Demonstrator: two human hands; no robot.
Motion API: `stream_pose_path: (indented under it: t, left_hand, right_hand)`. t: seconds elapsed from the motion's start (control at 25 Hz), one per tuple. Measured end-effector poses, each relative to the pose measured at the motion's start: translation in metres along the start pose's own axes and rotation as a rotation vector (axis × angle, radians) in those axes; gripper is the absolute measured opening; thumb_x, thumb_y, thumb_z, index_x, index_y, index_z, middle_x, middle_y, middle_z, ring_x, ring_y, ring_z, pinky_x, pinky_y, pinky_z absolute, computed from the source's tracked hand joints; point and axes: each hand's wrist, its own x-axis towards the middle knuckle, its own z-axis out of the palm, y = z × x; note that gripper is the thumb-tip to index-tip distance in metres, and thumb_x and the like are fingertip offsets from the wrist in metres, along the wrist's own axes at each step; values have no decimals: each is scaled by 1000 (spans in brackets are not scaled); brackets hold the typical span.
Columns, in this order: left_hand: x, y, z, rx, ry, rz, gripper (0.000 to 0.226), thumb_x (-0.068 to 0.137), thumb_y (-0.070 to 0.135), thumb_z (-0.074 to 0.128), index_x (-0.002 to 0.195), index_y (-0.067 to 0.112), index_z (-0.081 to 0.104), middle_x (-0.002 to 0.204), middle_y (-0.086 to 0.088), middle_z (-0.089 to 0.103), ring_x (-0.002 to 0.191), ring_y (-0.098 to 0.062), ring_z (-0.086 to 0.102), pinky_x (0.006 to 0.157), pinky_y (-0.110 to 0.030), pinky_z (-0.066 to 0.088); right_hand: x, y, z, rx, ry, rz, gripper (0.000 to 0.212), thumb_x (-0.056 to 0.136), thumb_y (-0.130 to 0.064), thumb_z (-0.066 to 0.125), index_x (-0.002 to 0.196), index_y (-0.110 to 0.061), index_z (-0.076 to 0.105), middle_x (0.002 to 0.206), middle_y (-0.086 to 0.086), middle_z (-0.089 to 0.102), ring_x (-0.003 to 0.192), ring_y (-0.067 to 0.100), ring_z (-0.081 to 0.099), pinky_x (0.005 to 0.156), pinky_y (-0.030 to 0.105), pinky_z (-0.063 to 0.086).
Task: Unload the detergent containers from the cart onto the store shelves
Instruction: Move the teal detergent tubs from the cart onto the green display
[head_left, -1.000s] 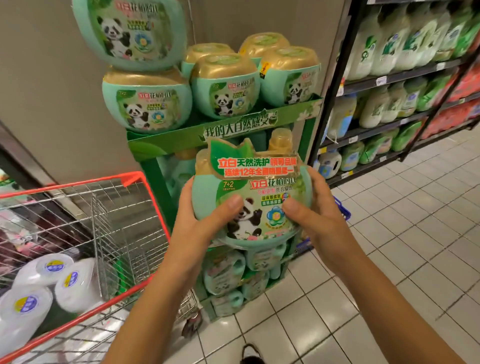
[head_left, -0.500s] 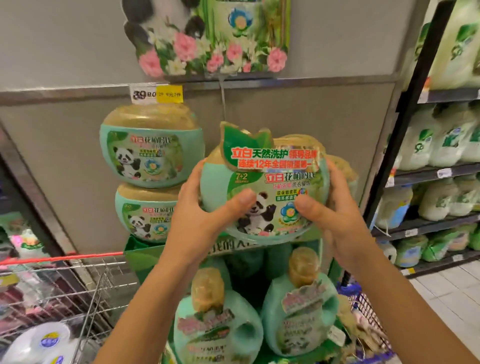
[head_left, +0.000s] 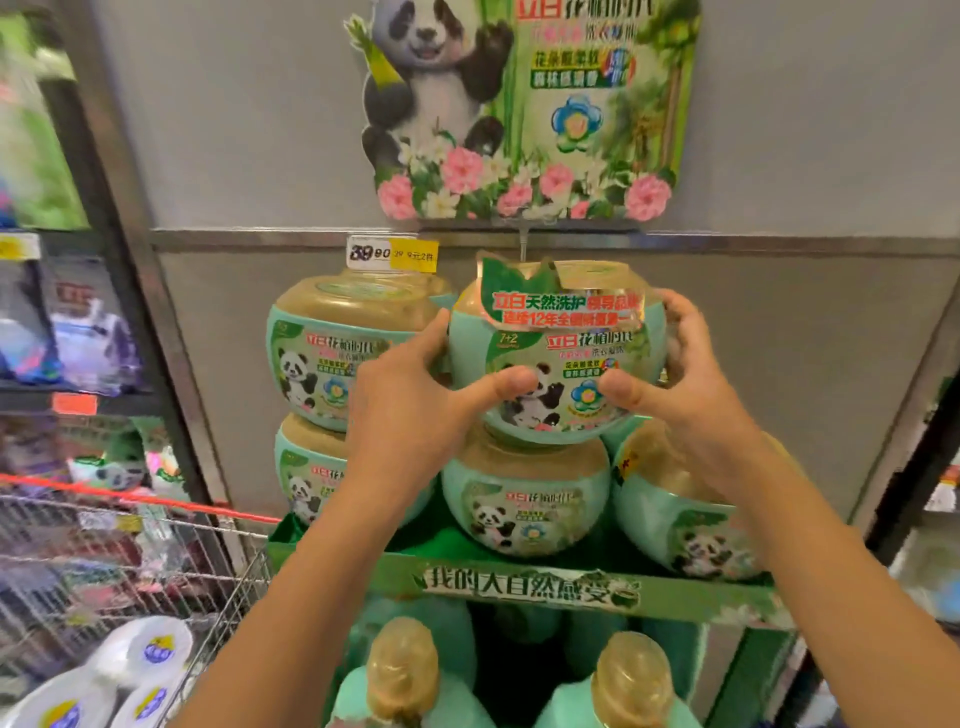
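Head view, and both sides are on the job — my left grip (head_left: 410, 410) and right grip (head_left: 691, 384) are each curled round the detergent tub (head_left: 556, 374), thumbs pressed on its front label, fingers wrapped round the sides. The tub is up on the second layer of the green display shelf (head_left: 524, 590), right over the lid of a lower tub (head_left: 524, 493) and just beside the upper-left tub (head_left: 332, 358); whether its weight is down yet, I can't tell. Now the worry: a round belly on a domed lid, so if I let go off-centre it could rock and roll forward off the stack. The lower-right tub (head_left: 685, 525) is leaning, and a nudge might tip it further. The promo card (head_left: 561, 312) on top sits close to the wire (head_left: 522, 247) hanging from the panda sign (head_left: 519, 104) — it could snag. As for looks: mint-green, squat and round, amber see-through lid, panda and blue flower on the label, the shiny red-and-green card bent across its shoulder.
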Motion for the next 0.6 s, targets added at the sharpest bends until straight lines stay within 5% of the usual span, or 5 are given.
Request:
stream_pose_path:
  t: [0.08,0.24,0.44,0.6]
  left_hand:
    - [1,1,3,190,5,15,108,39,95,52,130,37,59,112,13,72,107,-2,64,92,-35,54]
    - [-10,-2,17,118,91,38,102,45,83,60,132,30,59,113,7,71,103,-10,66,90,-39,54]
    - [-19,-8,23,267,211,103,81,61,69,67,127,23,62,105,4,70,93,-12,64,82,-36,54]
    - [-19,-11,1,199,328,295,54,75,52,74,117,18,67,104,8,68,81,-7,66,71,-34,57]
  right_hand:
    - [3,4,-8,-58,-13,30,103,45,-50,93,131,-40,37,130,1,60,116,20,62,88,45,56]
    - [2,15,-14,-149,-2,75,114,36,-55,93,132,-39,34,129,0,62,119,19,60,95,49,52]
    - [2,19,-7,-157,-48,39,105,42,-50,93,128,-59,34,126,-14,61,115,3,60,80,21,56]
    - [3,20,-6,-153,-65,25,108,48,-45,92,138,-45,34,124,-22,61,114,-2,58,78,16,54]
